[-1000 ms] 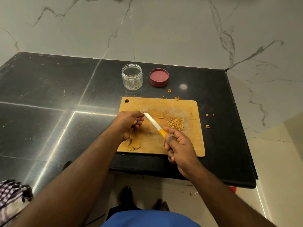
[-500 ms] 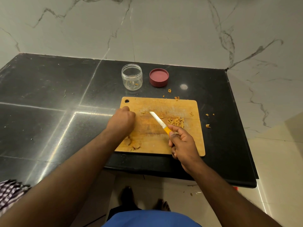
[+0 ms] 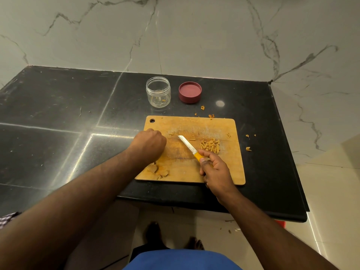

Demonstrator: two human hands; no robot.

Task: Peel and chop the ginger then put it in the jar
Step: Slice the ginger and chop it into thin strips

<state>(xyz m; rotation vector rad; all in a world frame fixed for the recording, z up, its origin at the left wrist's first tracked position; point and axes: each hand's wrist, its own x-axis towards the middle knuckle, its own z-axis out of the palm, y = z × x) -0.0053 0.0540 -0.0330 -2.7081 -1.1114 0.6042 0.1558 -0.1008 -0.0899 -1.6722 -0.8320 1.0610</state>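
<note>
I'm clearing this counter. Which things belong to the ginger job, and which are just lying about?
In use: knife, chopped ginger, ginger pieces, cutting board, jar, lid.
Lying about: scraps on counter, checked cloth, debris on floor.

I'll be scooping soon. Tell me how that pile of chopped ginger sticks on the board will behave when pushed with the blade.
The chopped ginger sticks lie loose, so they will probably scatter rather than slide as one clump. Stray bits already sit off the cutting board, suggesting they are light and escape easily. The knife blade looks narrow, so some will likely slip past it.
</note>
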